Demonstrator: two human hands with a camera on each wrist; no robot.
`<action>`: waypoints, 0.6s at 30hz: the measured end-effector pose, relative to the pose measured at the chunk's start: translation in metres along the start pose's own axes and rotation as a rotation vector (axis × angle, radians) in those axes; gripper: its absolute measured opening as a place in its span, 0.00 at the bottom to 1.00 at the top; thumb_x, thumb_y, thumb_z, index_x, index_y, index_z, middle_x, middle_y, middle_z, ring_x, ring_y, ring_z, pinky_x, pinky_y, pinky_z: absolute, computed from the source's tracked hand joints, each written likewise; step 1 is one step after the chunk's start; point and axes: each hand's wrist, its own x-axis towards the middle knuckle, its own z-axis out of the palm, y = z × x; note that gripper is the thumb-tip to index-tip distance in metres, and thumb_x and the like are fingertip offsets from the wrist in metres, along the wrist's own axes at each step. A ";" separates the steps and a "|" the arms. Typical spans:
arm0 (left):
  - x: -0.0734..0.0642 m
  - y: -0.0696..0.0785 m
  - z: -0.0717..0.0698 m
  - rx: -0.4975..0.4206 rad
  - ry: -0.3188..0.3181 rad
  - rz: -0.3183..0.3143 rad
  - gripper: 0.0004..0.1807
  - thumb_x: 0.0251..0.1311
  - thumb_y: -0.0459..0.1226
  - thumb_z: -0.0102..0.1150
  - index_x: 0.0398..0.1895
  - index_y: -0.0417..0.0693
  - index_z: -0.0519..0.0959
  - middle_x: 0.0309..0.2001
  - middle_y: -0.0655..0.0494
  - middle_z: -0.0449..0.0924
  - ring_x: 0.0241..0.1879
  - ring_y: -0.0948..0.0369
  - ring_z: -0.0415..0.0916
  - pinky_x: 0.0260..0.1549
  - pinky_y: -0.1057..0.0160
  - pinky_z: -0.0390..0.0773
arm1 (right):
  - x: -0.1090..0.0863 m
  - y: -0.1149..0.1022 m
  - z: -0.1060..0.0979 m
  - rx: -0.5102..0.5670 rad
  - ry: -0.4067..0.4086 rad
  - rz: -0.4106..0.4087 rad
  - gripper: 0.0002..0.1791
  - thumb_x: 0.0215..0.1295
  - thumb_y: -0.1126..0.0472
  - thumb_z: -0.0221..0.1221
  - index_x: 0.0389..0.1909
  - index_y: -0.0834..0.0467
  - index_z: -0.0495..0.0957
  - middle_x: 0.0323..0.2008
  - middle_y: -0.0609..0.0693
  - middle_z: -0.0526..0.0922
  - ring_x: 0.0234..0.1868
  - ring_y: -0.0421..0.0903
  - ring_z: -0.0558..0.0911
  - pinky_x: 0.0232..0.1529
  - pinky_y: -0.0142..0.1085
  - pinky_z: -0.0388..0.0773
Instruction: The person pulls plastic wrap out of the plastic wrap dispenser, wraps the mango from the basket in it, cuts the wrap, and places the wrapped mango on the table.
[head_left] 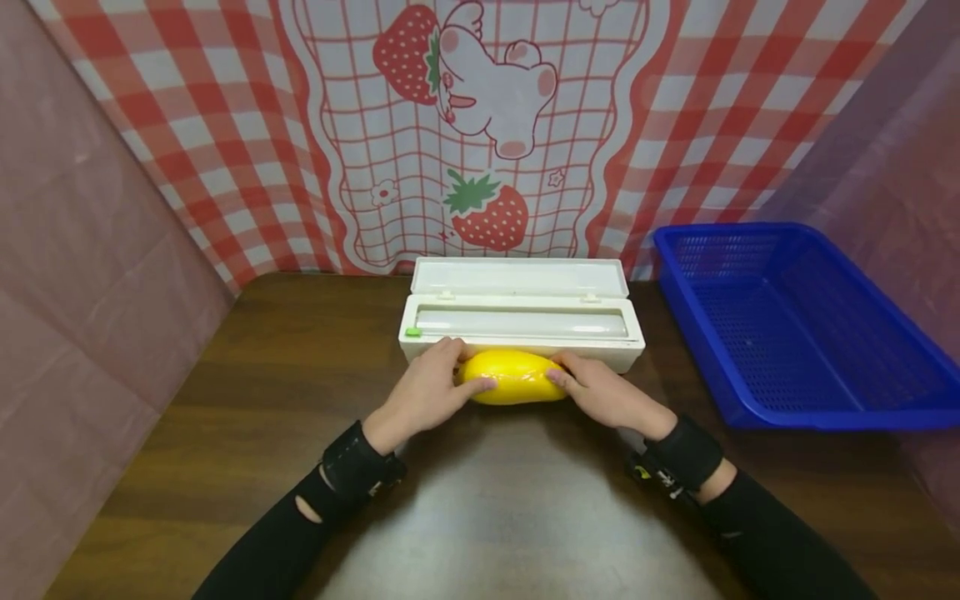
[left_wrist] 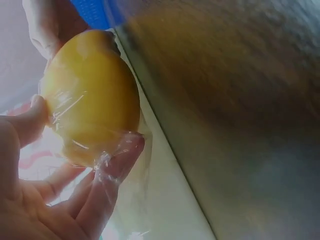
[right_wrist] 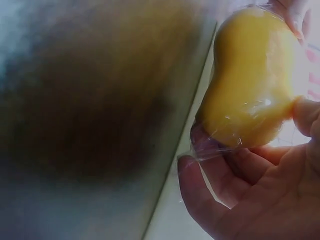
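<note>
A smooth, glossy yellow fruit (head_left: 512, 377), long and rounded with a slight waist, is wrapped in clear cling film. My left hand (head_left: 426, 392) grips its left end, thumb on the near side and fingers round the far side and underneath. At the other end, my right hand (head_left: 611, 393) holds it in the same way. Film wrinkles over the fingertips (left_wrist: 131, 145) in the left wrist view, and a loose flap shows by the right fingers (right_wrist: 192, 175). Directly behind the fruit is a white cling film dispenser (head_left: 525, 343), its lid (head_left: 517, 277) raised and a film roll (head_left: 521, 323) inside.
A green slider (head_left: 413, 332) sits at the dispenser's left end. To the right stands a blue plastic basket (head_left: 738, 392) with perforated sides. The brown wooden table (head_left: 300, 367) meets a checked strawberry cloth (head_left: 247, 158) at the back, with pink cloth (head_left: 90, 250) at the left.
</note>
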 end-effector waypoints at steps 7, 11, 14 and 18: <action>0.003 -0.005 0.003 -0.005 0.019 -0.007 0.31 0.51 0.66 0.50 0.45 0.54 0.76 0.38 0.65 0.75 0.37 0.66 0.70 0.38 0.66 0.70 | 0.000 0.003 0.004 0.022 0.013 0.028 0.24 0.72 0.42 0.36 0.50 0.54 0.71 0.35 0.46 0.75 0.38 0.43 0.73 0.41 0.40 0.69; 0.005 -0.005 0.004 0.012 0.014 -0.015 0.29 0.53 0.66 0.47 0.44 0.57 0.77 0.34 0.67 0.75 0.33 0.67 0.68 0.35 0.66 0.70 | 0.001 0.003 0.003 0.036 0.009 0.048 0.23 0.72 0.42 0.34 0.42 0.54 0.71 0.25 0.46 0.69 0.34 0.44 0.71 0.38 0.40 0.67; 0.006 -0.005 0.005 0.050 -0.003 0.008 0.28 0.55 0.66 0.45 0.45 0.58 0.77 0.32 0.68 0.73 0.30 0.66 0.67 0.32 0.66 0.69 | 0.002 0.004 0.003 0.042 -0.009 0.052 0.24 0.73 0.42 0.33 0.41 0.55 0.71 0.24 0.46 0.67 0.34 0.45 0.71 0.37 0.41 0.66; 0.006 -0.004 0.004 0.107 -0.031 0.034 0.29 0.57 0.65 0.42 0.49 0.57 0.75 0.33 0.67 0.72 0.30 0.65 0.67 0.32 0.66 0.69 | 0.003 0.006 0.003 0.045 -0.033 0.048 0.22 0.73 0.43 0.34 0.41 0.54 0.71 0.24 0.46 0.67 0.33 0.44 0.71 0.37 0.40 0.66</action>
